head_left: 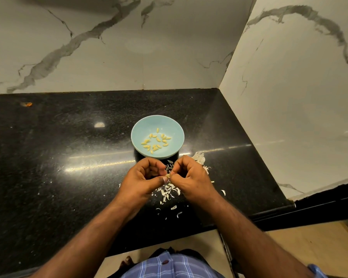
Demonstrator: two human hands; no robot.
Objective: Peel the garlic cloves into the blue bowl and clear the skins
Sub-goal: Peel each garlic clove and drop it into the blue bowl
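Note:
A pale blue bowl (141, 129) stands on the black counter with several peeled yellow garlic cloves (156, 141) in its bottom. Just in front of it my left hand (143, 177) and my right hand (191, 175) meet, fingers curled, and pinch one small garlic clove (167, 175) between their fingertips. Only the clove's tip shows between the thumbs. White garlic skins (169, 192) lie scattered on the counter under and behind the hands, with a bigger clump (199, 157) to the right of the bowl.
The black granite counter (68, 157) ends at marble walls behind and on the right, forming a corner. Its front edge runs close to my body. A small orange scrap (26, 104) lies far left near the back wall.

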